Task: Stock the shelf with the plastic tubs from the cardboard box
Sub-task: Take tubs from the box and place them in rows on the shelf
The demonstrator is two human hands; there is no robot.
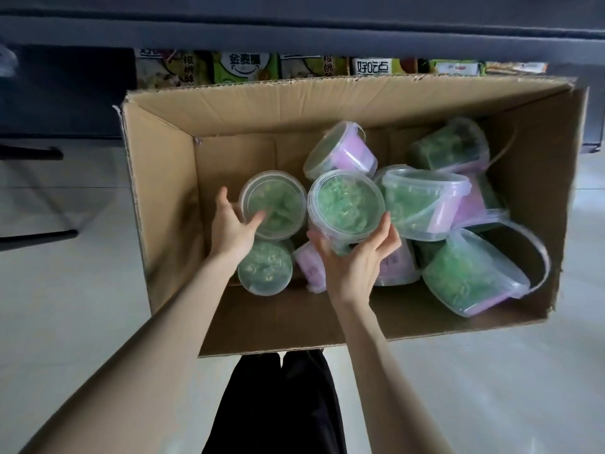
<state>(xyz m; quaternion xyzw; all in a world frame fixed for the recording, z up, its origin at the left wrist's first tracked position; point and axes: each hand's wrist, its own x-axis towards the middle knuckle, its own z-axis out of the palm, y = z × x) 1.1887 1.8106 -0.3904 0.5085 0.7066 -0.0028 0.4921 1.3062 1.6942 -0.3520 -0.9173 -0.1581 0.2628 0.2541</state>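
Observation:
An open cardboard box (163, 178) stands on the floor in front of me, holding several clear plastic tubs with green or pink contents. My right hand (357, 260) grips a green-filled tub (345, 204) from below, lid facing up. My left hand (232, 229) wraps the near left side of another green-filled tub (275, 199), fingers on its lid rim. A third green tub (265, 273) lies just under my left wrist. More tubs (422, 204) are piled on their sides at the right half of the box.
A dark shelf edge (294, 31) runs across the top, with packaged goods (245, 65) on the level behind the box. The pale tiled floor (65, 306) surrounds the box. My dark-clothed legs (278, 404) are below its near wall.

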